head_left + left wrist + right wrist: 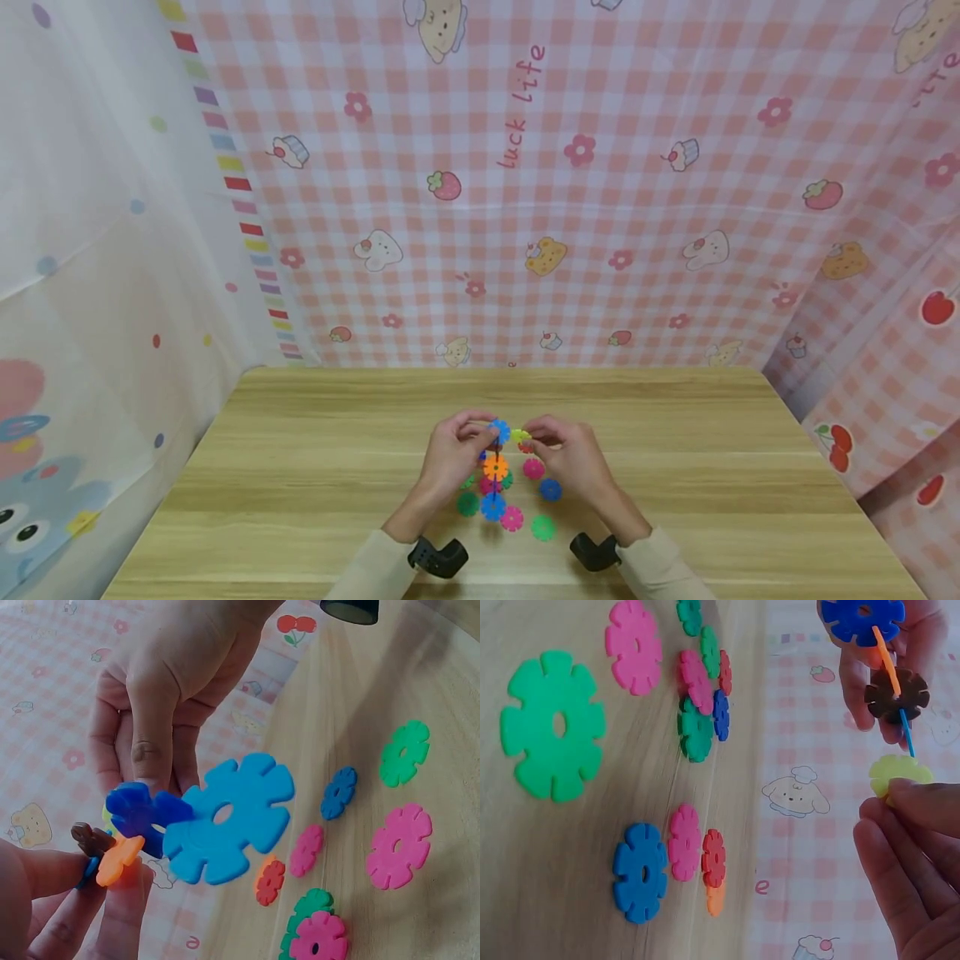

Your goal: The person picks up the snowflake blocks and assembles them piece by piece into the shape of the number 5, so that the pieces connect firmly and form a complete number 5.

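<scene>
My left hand (450, 454) pinches a chain of interlocking flower-shaped plastic discs near its top end. The chain hangs upright above the table: a light blue disc (259, 802) at the bottom, then a dark blue disc (133, 808), an orange disc (118, 862), a brown disc (881, 697) and a thin blue disc (907, 733) seen edge-on. Across from it, my right hand (577, 458) pinches a yellow disc (901, 769) between thumb and fingers. In the right wrist view, the yellow disc's edge is right at the end of the blue disc.
Loose discs lie on the wooden table (300, 500) below the hands, among them a light green disc (536, 727), a pink disc (622, 645), a blue disc (630, 874) and a red disc (713, 855) overlapping an orange one. A checked cloth (637, 308) hangs behind the table.
</scene>
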`<state>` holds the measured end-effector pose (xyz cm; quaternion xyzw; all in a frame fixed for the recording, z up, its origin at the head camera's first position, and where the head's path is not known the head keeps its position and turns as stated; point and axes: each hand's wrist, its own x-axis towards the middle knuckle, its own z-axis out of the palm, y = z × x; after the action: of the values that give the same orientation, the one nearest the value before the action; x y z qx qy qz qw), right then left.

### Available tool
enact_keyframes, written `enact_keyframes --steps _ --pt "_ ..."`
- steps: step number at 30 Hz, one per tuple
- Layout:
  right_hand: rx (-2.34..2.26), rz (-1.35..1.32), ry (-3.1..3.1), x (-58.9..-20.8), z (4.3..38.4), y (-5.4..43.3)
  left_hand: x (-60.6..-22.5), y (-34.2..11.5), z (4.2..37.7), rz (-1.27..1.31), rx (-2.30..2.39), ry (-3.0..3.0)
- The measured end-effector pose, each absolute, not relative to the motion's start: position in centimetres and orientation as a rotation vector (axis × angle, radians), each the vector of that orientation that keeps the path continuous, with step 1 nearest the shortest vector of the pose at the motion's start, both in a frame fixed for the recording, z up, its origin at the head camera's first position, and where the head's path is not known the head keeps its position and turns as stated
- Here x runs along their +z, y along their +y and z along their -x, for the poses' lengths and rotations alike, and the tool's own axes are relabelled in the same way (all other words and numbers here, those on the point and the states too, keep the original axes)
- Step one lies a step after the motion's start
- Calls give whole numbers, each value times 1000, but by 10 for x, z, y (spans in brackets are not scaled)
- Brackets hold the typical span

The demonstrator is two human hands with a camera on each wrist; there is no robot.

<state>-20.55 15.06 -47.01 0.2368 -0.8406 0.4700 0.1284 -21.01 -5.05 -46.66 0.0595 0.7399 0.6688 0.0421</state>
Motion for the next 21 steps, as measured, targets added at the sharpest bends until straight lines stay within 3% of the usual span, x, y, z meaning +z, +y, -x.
enact_keyframes --steps 21 --pt "1008 -900 -2201 -477 204 144 -471 -49 208 -216 2052 2338"
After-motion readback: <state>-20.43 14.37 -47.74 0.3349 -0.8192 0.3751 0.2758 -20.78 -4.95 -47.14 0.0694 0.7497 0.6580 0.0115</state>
